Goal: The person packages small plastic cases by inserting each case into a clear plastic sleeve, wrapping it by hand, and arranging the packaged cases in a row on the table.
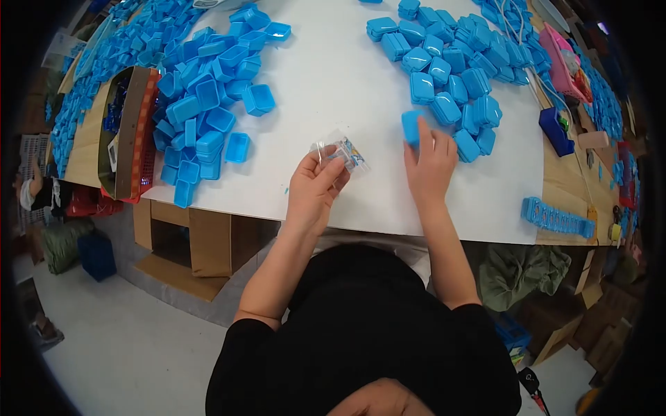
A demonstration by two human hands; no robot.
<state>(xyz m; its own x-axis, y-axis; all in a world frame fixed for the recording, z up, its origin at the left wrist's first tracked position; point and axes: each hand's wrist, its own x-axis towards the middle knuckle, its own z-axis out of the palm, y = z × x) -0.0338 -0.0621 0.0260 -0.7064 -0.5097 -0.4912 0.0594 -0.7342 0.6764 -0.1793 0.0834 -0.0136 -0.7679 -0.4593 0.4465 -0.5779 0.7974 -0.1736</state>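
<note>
My left hand (pixel 319 179) is closed on a small clear plastic packet (pixel 354 157) with a coloured print, above the white tabletop. My right hand (pixel 431 161) is at the near edge of the pile of closed blue cases (pixel 444 107), its fingers on a blue case (pixel 411 127) that is slightly blurred. Whether the fingers grip this case or only touch it is hard to see, but they lie against its right side. Open blue trays (pixel 208 93) form a heap on the left.
A red-edged basket (pixel 144 132) stands at the left. On the right are a pink basket (pixel 557 61), a dark blue bin (pixel 555 132) and a row of joined blue pieces (pixel 558 219). Cardboard boxes (pixel 210 243) sit below the table's front edge.
</note>
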